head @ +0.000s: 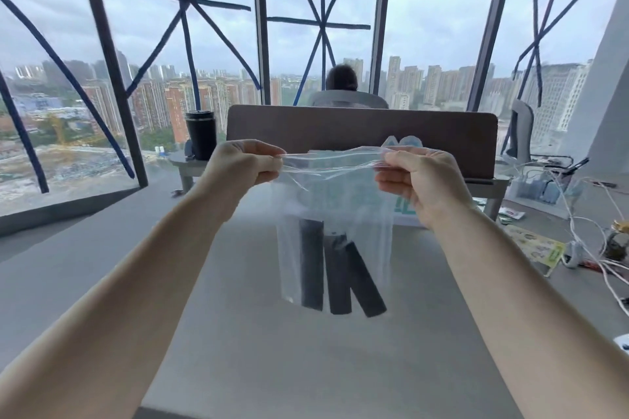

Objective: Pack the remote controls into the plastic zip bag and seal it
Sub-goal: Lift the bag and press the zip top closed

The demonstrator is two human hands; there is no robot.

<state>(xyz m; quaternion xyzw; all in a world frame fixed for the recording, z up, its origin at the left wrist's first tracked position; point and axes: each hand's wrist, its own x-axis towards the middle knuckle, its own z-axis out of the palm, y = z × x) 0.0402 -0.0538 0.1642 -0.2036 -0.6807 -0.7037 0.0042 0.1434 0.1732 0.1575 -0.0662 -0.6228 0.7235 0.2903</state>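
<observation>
Grey bench (258, 333) fills my lower frame. Black tumbler (200, 134) upper left of centre, beside brown divider panel (360, 133). Someone seated behind it, facing taped windows (190, 3). White cables (578, 214) and sticker sheet (534, 245) at right edge.

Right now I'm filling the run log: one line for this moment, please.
stage: sealing | left hand: pinching bag top | right hand: pinching bag top | zip bag: held up | remote controls: three inside

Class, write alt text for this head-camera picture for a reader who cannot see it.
Two bare hands, left hand and right hand, hold a clear zip bag by its top corners above a grey table. Three dark remotes stand inside. Behind are a black tumbler and city windows.
</observation>
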